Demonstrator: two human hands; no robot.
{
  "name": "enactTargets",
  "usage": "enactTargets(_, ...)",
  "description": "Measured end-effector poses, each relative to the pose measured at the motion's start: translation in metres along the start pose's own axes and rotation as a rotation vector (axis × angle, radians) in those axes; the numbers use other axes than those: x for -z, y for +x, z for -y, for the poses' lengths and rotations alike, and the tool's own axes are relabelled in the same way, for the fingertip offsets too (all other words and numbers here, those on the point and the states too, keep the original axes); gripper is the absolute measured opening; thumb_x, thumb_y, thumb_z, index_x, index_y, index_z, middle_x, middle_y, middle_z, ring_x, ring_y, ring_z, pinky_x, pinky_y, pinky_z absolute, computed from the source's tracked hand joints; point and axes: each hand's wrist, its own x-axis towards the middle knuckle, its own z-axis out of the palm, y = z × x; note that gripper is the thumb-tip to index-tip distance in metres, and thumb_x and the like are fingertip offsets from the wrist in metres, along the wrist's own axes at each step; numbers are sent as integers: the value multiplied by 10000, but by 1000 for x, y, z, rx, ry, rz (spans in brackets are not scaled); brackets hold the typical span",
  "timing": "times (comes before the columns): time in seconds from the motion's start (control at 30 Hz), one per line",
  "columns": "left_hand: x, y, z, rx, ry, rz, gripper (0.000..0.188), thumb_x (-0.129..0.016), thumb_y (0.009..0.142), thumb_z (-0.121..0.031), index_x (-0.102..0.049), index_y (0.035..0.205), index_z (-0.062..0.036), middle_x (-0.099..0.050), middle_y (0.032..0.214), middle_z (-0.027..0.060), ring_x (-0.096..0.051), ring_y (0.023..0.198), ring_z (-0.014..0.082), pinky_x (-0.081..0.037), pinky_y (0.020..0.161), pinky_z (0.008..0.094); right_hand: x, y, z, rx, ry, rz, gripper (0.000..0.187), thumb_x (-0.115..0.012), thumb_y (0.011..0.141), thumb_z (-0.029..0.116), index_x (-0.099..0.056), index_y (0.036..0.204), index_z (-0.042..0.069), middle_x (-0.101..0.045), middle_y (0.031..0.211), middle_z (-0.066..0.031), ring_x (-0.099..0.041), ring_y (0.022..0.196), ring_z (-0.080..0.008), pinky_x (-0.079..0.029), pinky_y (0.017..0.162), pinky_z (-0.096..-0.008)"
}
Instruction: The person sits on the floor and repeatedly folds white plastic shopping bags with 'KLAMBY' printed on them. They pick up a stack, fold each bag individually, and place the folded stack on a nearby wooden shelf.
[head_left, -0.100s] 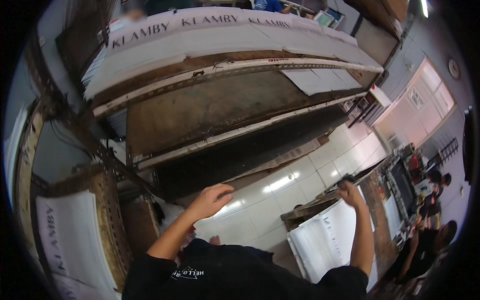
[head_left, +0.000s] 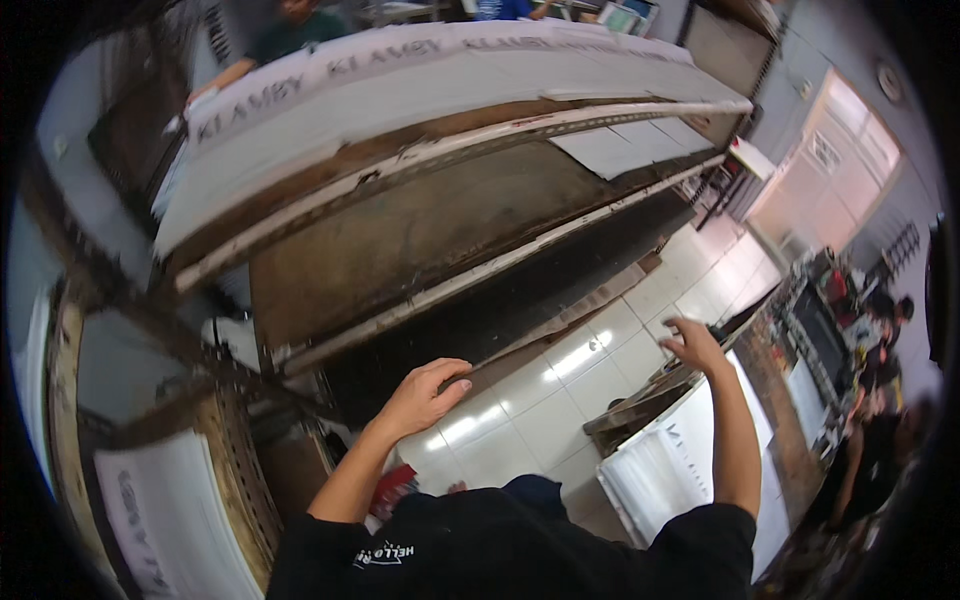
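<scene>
My left hand [head_left: 428,395] is in the air in front of the rack's dark lowest shelf, fingers loosely bent, thumb apart, holding nothing. Out to the right, my right hand [head_left: 692,343] hangs above the tiled floor with fingers and thumb spread and nothing between them. It is nearest to a stack of white printed sheets [head_left: 655,480] on a low wooden stand, part of which my right forearm covers. Neither hand touches anything that I can see.
A metal-framed rack [head_left: 450,150] stands ahead, its top shelf piled with printed white sheets [head_left: 330,100]. Loose sheets [head_left: 630,147] lie on its middle shelf. At left is another sheet stack [head_left: 180,510]. A worktable [head_left: 775,405] and people are at right; a person [head_left: 295,30] stands behind the rack.
My view has shifted a little. My right hand has moved up and slightly left, and its fingers now show spread. My left hand stays in nearly the same pose.
</scene>
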Motion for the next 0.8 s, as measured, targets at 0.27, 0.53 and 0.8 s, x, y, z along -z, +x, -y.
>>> enactTargets(0.27,11,118,28,-40,92,132,371,-600,937,-249,-613,1205,7,-622,1242,184,-601,1144,313,-463,963,376,-36,218,-8,130,-198,-102,402,-691,820,159,-584,1200,86,-652,1079,-178,-635,980,-388,-528,809,-454)
enactTargets(0.53,-32,354,69,-53,194,210,385,-613,934,-270,-604,1220,-12,-594,1283,192,-554,1217,333,-414,1040,394,-44,473,-124,37,-612,-129,418,-532,903,170,-515,1321,158,-545,1311,-88,-532,1221,-280,-490,924,-442)
enactTargets(0.8,-109,581,126,46,159,131,470,-578,975,-325,-505,1339,-37,-455,1428,226,-415,1350,345,-305,1129,425,-89,643,-220,393,-907,-69,376,-521,913,229,-524,1286,183,-529,1332,-67,-462,1289,-287,-390,1039,-473)
